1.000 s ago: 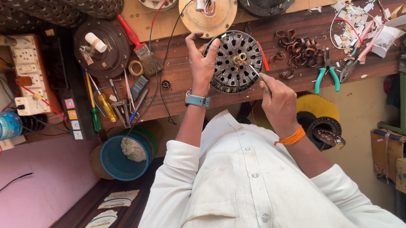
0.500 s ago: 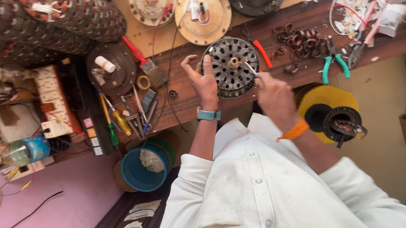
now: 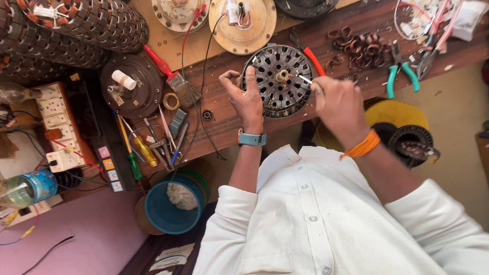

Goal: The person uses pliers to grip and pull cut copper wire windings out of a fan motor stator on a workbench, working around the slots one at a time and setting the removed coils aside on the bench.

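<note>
A round dark slotted motor core (image 3: 281,81) lies on the wooden workbench (image 3: 226,116) in front of me. My left hand (image 3: 245,94) rests on its left rim, fingers spread over it, a blue watch on the wrist. My right hand (image 3: 334,102), with an orange thread band at the wrist, is closed on a thin metal tool (image 3: 307,80) whose tip points into the core near its centre hub.
Red-handled brush (image 3: 168,74), screwdrivers (image 3: 136,149), teal pliers (image 3: 400,71), copper wire scraps (image 3: 362,45) and other motor housings (image 3: 242,17) crowd the bench. Stacked cores (image 3: 54,24) sit at the back left, a switchboard (image 3: 57,128) and bottle (image 3: 21,191) left, a blue bucket (image 3: 173,205) below.
The view has shifted and come closer. My right hand has moved left toward the core with the tool; my left hand stays on the core's rim.
</note>
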`<act>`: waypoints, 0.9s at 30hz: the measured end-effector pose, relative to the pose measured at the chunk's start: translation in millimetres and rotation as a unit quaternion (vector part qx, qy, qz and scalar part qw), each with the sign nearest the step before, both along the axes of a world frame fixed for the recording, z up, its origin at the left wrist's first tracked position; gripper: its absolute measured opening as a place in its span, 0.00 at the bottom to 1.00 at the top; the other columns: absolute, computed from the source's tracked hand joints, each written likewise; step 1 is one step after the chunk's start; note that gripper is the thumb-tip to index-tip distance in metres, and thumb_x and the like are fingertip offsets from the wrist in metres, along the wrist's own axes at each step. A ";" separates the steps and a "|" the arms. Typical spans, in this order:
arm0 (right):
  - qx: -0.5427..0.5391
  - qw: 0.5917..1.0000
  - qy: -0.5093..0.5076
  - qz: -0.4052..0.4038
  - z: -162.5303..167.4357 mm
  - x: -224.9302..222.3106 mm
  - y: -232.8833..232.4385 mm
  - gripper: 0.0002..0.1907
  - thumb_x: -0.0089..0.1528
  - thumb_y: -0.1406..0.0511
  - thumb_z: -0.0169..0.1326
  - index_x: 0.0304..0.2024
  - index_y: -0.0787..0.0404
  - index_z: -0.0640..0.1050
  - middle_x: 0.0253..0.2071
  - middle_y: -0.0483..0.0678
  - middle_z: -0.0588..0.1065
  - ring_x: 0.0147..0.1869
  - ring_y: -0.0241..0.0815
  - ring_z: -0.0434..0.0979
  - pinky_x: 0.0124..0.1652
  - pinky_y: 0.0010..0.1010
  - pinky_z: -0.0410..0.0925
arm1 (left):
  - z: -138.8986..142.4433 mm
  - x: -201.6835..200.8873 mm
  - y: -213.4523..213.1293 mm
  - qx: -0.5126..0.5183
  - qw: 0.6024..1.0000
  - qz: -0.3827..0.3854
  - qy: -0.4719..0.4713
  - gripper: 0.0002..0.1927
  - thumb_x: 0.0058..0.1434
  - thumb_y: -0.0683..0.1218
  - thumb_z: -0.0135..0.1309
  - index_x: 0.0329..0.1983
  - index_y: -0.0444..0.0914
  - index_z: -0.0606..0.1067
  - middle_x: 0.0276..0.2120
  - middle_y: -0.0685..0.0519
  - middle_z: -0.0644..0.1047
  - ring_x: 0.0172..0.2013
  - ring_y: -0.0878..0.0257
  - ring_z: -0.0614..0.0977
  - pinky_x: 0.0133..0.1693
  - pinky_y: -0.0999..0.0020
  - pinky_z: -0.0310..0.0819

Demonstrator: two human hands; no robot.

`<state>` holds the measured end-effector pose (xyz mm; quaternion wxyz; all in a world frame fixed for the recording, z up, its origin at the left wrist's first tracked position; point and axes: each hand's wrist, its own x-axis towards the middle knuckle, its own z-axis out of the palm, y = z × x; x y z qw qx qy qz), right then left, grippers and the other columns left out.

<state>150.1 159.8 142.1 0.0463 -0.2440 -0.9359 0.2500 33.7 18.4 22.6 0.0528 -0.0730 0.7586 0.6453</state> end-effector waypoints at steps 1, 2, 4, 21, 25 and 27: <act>-0.002 1.000 0.031 0.003 -1.8 2.3 -1.0 0.07 0.67 0.66 0.57 0.42 0.63 0.83 0.32 0.62 0.78 0.36 0.64 0.80 0.37 0.47 0.72 | 0.3 -0.8 0.2 0.008 1.000 0.000 0.018 0.20 0.69 0.52 0.58 0.48 0.37 0.62 0.32 0.50 0.67 0.34 0.63 0.70 0.40 0.65 0.69; -0.005 0.998 0.062 0.004 -3.8 4.3 -1.5 0.08 0.66 0.66 0.57 0.44 0.64 0.82 0.33 0.62 0.78 0.36 0.63 0.80 0.37 0.46 0.72 | 0.6 -2.1 0.6 0.014 0.999 -0.001 0.035 0.19 0.69 0.52 0.58 0.47 0.37 0.62 0.32 0.51 0.66 0.34 0.64 0.69 0.40 0.66 0.70; -0.046 0.992 0.117 0.024 -6.6 10.6 -0.3 0.09 0.66 0.68 0.56 0.47 0.65 0.81 0.37 0.61 0.79 0.39 0.59 0.82 0.38 0.42 0.72 | 1.2 -2.5 0.5 0.041 0.998 -0.004 0.047 0.19 0.69 0.52 0.57 0.47 0.37 0.61 0.34 0.52 0.67 0.34 0.65 0.71 0.40 0.66 0.70; -0.015 0.988 0.089 0.122 -16.3 26.1 7.9 0.06 0.68 0.67 0.58 0.45 0.64 0.82 0.38 0.58 0.79 0.41 0.60 0.81 0.40 0.44 0.71 | -9.5 -35.2 -18.5 0.077 0.980 -0.145 0.115 0.26 0.70 0.51 0.61 0.65 0.40 0.64 0.54 0.46 0.77 0.55 0.57 0.80 0.56 0.64 0.76; -0.025 0.974 0.197 0.107 -24.5 32.7 -14.5 0.08 0.68 0.68 0.57 0.49 0.65 0.79 0.44 0.57 0.79 0.46 0.59 0.81 0.43 0.39 0.73 | -4.4 -46.7 -12.7 0.137 0.970 -0.194 0.054 0.29 0.66 0.52 0.62 0.62 0.40 0.62 0.52 0.50 0.77 0.51 0.61 0.82 0.49 0.67 0.79; -0.029 0.984 0.135 0.113 -14.9 32.8 -5.3 0.08 0.67 0.67 0.59 0.48 0.63 0.81 0.41 0.56 0.80 0.43 0.55 0.82 0.40 0.39 0.73 | -3.4 -47.3 -13.8 0.154 0.965 -0.208 0.037 0.29 0.65 0.52 0.61 0.63 0.41 0.62 0.49 0.52 0.79 0.49 0.65 0.82 0.48 0.69 0.78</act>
